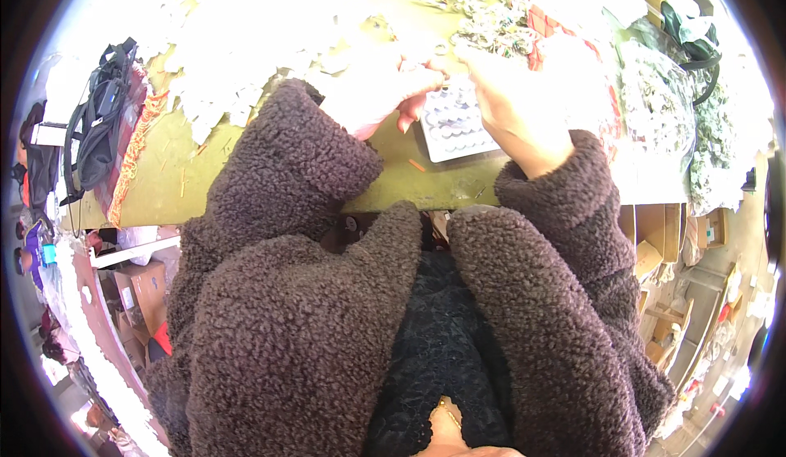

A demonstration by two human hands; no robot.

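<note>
My left hand (383,95), bleached by glare, is closed with its fingers curled and the thumb side turned toward the right hand. Close beside it, my right hand (509,105) has its fingers drawn together, their tips nearly lost in the light. The two hands almost meet above a white tray (471,145) marked with wavy grey rows. Whatever lies between the fingertips is too small and bright to make out. The tray rests on the greenish tabletop (377,190), partly covered by the hands.
Pale scraps (214,101) spread over the left of the table. A heap of small grey-green pieces (496,19) lies at the back, near red netting (547,27). Clear bags (655,89) stand right. A black bag (102,117) hangs left; cardboard boxes (141,293) sit below.
</note>
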